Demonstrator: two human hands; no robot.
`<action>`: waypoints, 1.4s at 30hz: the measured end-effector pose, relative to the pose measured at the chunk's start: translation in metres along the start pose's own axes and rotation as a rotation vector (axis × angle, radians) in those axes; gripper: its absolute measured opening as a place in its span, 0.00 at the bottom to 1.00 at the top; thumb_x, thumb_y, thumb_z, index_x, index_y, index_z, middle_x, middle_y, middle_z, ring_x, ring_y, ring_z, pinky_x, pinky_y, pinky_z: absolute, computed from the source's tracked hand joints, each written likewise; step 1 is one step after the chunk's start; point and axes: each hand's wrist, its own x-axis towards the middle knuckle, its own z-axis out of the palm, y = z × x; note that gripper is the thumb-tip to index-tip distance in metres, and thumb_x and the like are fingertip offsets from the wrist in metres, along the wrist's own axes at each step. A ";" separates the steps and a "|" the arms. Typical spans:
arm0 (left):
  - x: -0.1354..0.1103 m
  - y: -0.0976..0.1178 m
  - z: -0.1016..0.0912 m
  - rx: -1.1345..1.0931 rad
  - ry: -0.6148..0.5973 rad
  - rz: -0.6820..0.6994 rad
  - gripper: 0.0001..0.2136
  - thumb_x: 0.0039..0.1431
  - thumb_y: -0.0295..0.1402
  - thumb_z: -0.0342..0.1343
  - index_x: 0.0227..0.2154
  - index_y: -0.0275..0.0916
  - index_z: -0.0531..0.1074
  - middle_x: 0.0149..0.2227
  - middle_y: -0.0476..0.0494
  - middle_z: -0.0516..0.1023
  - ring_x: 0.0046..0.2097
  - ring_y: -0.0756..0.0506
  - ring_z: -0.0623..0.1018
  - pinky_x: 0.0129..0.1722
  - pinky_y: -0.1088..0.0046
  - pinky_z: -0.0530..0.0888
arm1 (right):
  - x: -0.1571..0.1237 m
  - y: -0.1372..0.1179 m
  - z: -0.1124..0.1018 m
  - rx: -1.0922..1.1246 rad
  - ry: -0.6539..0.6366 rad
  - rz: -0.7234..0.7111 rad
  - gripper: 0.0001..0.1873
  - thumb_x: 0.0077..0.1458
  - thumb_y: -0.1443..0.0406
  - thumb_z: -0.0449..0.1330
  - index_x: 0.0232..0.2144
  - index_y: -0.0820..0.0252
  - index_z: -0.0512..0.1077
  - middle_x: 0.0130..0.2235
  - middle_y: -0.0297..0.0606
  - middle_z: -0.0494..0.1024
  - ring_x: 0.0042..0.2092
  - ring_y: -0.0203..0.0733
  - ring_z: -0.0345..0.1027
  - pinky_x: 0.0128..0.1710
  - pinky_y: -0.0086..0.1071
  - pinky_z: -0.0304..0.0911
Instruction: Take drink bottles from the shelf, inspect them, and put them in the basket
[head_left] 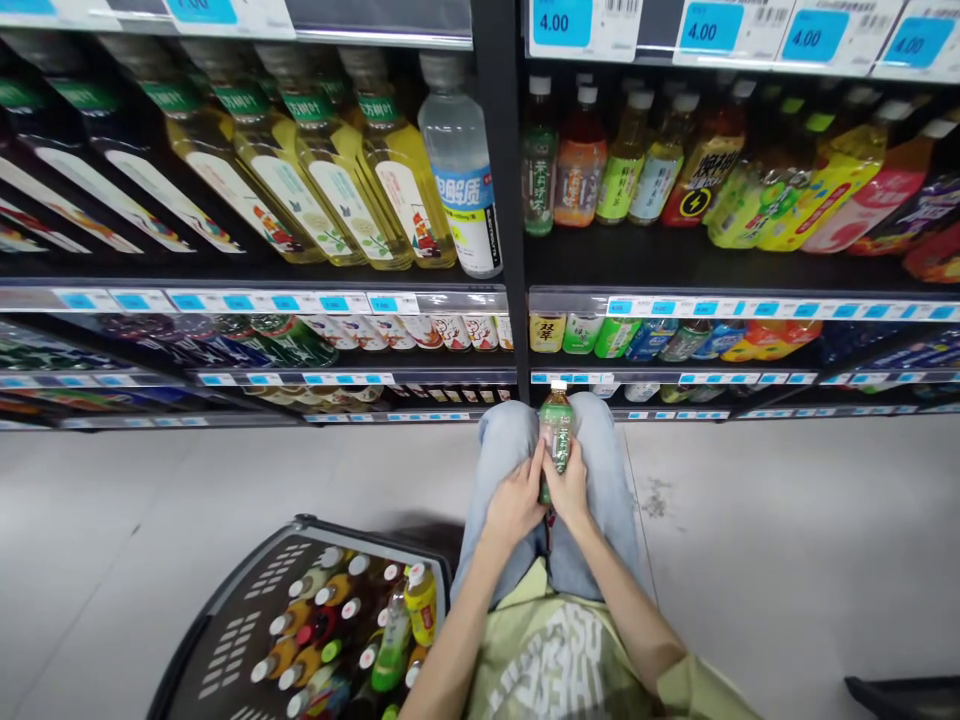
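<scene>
Between my knees I hold a green-labelled drink bottle (557, 415) upright, with its white cap toward the shelves. My left hand (516, 500) grips the bottle's lower left side. Wrapped around its lower right side is my right hand (568, 487), the thumb lying across the front. The bottle's lower end is partly hidden by my fingers. On the floor to my left stands a dark basket (225, 585) holding many bottles, mostly with white caps. A green bottle (392, 640) and a yellow bottle (421, 605) lean near its right rim.
Drink shelves (637, 262) fill the space ahead, split by a dark upright post (504, 150). Tall yellow bottles (330, 190) stand on the left, smaller coloured bottles (581, 165) on the right. Price tags line the edges. A dark object (904, 695) lies at the lower right.
</scene>
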 end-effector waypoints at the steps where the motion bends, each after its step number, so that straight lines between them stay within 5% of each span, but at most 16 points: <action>1: 0.000 0.001 -0.001 0.007 -0.008 -0.005 0.51 0.59 0.25 0.56 0.81 0.37 0.36 0.60 0.30 0.79 0.57 0.35 0.83 0.56 0.59 0.81 | 0.002 0.000 0.000 0.011 0.003 0.007 0.35 0.59 0.44 0.66 0.60 0.58 0.73 0.54 0.51 0.86 0.54 0.58 0.83 0.55 0.45 0.75; 10: -0.011 -0.003 -0.015 0.087 0.002 0.022 0.48 0.63 0.36 0.68 0.80 0.39 0.48 0.54 0.35 0.81 0.55 0.32 0.83 0.59 0.54 0.81 | 0.011 0.004 -0.004 0.117 -0.083 0.113 0.29 0.59 0.41 0.65 0.46 0.58 0.80 0.45 0.46 0.89 0.46 0.54 0.82 0.49 0.41 0.73; 15: -0.018 -0.009 -0.014 -0.058 0.077 -0.014 0.49 0.60 0.31 0.68 0.80 0.43 0.49 0.59 0.35 0.79 0.59 0.33 0.83 0.60 0.54 0.81 | 0.008 -0.003 -0.001 0.304 -0.107 0.143 0.25 0.55 0.46 0.67 0.45 0.58 0.81 0.46 0.42 0.89 0.44 0.51 0.80 0.48 0.38 0.73; 21: -0.029 -0.022 -0.011 -0.237 0.139 -0.086 0.47 0.59 0.26 0.64 0.79 0.50 0.53 0.66 0.37 0.73 0.60 0.36 0.83 0.53 0.59 0.85 | 0.012 0.001 0.004 0.602 -0.308 0.259 0.25 0.52 0.48 0.67 0.45 0.58 0.82 0.43 0.39 0.89 0.45 0.51 0.82 0.48 0.40 0.76; 28: -0.026 -0.016 -0.019 -0.288 0.147 0.003 0.41 0.59 0.23 0.63 0.75 0.47 0.62 0.67 0.36 0.74 0.64 0.36 0.80 0.62 0.53 0.82 | 0.015 0.009 0.007 0.563 -0.208 0.295 0.35 0.51 0.42 0.74 0.53 0.58 0.80 0.46 0.41 0.88 0.45 0.50 0.83 0.46 0.39 0.78; 33: -0.024 -0.011 -0.022 -0.269 0.169 0.068 0.36 0.56 0.21 0.62 0.68 0.44 0.71 0.67 0.36 0.74 0.67 0.35 0.78 0.64 0.53 0.81 | 0.014 0.007 0.006 0.549 -0.179 0.270 0.32 0.48 0.44 0.76 0.48 0.58 0.81 0.42 0.39 0.86 0.41 0.45 0.80 0.42 0.35 0.75; 42: -0.028 -0.010 -0.023 -0.264 0.214 0.143 0.36 0.58 0.20 0.62 0.70 0.47 0.69 0.72 0.35 0.69 0.65 0.37 0.80 0.60 0.56 0.84 | 0.013 0.003 0.005 0.568 -0.242 0.249 0.28 0.52 0.47 0.71 0.48 0.58 0.80 0.43 0.39 0.87 0.42 0.47 0.81 0.45 0.37 0.76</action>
